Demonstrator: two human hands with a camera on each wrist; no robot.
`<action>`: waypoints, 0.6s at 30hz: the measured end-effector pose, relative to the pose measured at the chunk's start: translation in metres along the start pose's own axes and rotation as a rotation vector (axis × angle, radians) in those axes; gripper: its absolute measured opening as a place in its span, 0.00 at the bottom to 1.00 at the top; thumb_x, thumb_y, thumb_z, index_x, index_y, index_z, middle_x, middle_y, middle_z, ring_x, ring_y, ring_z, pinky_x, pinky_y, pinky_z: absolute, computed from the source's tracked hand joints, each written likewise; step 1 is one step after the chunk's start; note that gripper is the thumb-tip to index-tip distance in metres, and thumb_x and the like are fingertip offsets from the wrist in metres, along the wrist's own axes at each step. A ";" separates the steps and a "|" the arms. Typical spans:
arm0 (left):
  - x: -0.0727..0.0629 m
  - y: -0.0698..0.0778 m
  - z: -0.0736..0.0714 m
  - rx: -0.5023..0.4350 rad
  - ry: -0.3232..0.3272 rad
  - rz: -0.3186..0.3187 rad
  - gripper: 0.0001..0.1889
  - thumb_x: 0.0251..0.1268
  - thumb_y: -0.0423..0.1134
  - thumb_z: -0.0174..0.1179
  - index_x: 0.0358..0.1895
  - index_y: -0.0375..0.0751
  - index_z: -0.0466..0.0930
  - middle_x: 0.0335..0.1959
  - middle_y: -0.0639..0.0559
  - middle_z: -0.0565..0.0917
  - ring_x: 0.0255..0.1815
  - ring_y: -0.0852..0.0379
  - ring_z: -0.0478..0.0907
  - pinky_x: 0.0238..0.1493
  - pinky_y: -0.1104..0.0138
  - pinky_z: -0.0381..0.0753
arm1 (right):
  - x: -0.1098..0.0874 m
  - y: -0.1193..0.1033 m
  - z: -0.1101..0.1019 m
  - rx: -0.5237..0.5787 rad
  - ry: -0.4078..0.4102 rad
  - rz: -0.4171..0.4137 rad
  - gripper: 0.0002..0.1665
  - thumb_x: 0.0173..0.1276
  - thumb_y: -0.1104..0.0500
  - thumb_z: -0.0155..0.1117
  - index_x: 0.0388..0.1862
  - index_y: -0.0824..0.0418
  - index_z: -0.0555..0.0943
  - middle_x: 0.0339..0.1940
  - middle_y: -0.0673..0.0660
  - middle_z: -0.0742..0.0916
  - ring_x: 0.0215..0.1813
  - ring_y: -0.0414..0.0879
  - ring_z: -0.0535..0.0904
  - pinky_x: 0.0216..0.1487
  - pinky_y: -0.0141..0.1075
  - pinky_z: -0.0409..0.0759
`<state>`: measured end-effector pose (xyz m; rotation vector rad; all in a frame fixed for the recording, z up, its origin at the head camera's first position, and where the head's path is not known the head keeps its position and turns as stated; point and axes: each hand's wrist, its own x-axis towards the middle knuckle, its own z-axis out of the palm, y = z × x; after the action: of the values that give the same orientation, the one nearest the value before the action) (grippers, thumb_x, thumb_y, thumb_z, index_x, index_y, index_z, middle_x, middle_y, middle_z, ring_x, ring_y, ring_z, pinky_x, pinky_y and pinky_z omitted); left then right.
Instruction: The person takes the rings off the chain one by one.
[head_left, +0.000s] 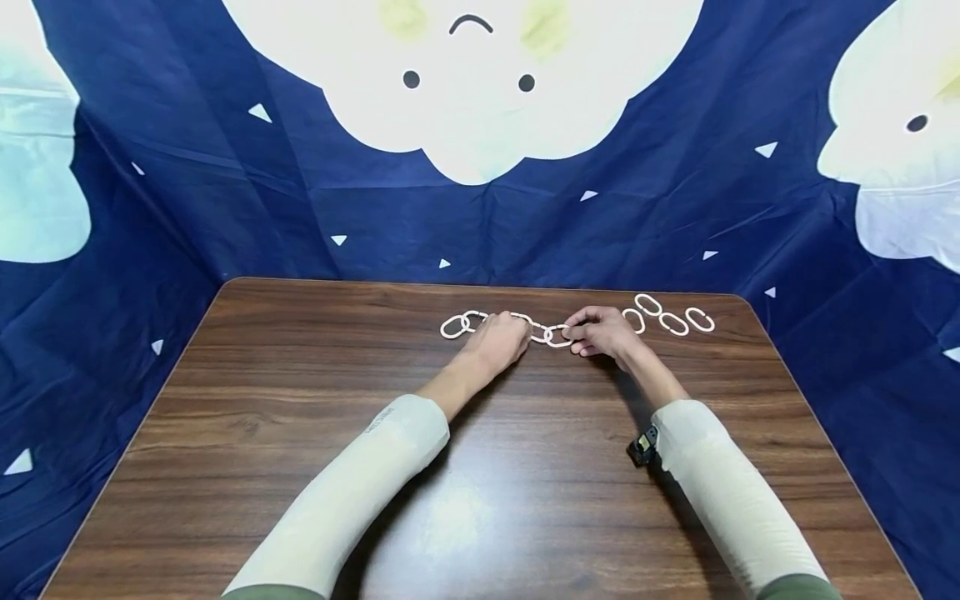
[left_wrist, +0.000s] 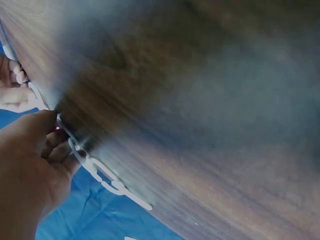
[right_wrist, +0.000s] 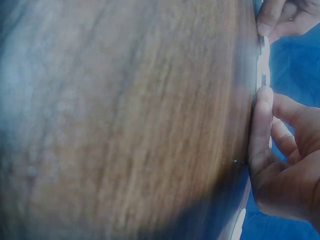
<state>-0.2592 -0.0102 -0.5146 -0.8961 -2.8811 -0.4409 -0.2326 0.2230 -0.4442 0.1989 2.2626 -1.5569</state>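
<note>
A chain of white plastic oval links (head_left: 538, 338) lies along the far part of the table, its left end link (head_left: 442, 330) flat on the wood. My left hand (head_left: 501, 340) pinches a link midway along it and covers part of the chain. In the left wrist view, joined links (left_wrist: 112, 186) trail out past the left hand (left_wrist: 32, 165). At the chain's right end, my right hand (head_left: 606, 333) pinches the end link (head_left: 557, 345) between thumb and fingers. The right wrist view has the right hand (right_wrist: 287, 165) low at the table's surface, beside a white link (right_wrist: 259, 75).
Several loose white links (head_left: 673, 330) lie just right of the right hand, near the back edge of the brown wooden table (head_left: 300, 467). Behind the table hangs a blue cloth (head_left: 480, 225) with cloud shapes. A small dark device (head_left: 642, 447) sits at the right wrist.
</note>
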 end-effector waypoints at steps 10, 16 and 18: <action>-0.003 -0.004 0.003 0.022 0.052 0.080 0.11 0.81 0.38 0.64 0.35 0.53 0.77 0.29 0.56 0.88 0.33 0.46 0.92 0.35 0.51 0.90 | -0.004 0.002 -0.002 -0.008 -0.002 -0.013 0.10 0.82 0.64 0.70 0.54 0.69 0.81 0.35 0.48 0.87 0.29 0.34 0.87 0.33 0.25 0.86; -0.003 -0.006 0.000 -0.056 0.060 0.061 0.07 0.87 0.42 0.61 0.43 0.52 0.79 0.32 0.52 0.91 0.36 0.43 0.94 0.37 0.49 0.91 | -0.008 0.003 -0.004 -0.004 -0.012 -0.061 0.10 0.84 0.62 0.68 0.56 0.67 0.79 0.36 0.46 0.90 0.31 0.36 0.88 0.34 0.28 0.87; -0.003 -0.007 -0.001 -0.096 0.063 0.035 0.07 0.89 0.43 0.60 0.44 0.53 0.80 0.32 0.52 0.90 0.36 0.44 0.93 0.37 0.49 0.91 | -0.008 0.004 -0.003 0.009 -0.016 -0.066 0.10 0.85 0.63 0.68 0.56 0.67 0.79 0.35 0.45 0.91 0.30 0.37 0.89 0.33 0.29 0.87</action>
<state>-0.2606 -0.0178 -0.5156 -0.9284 -2.8040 -0.5975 -0.2244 0.2285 -0.4431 0.1152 2.2722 -1.5958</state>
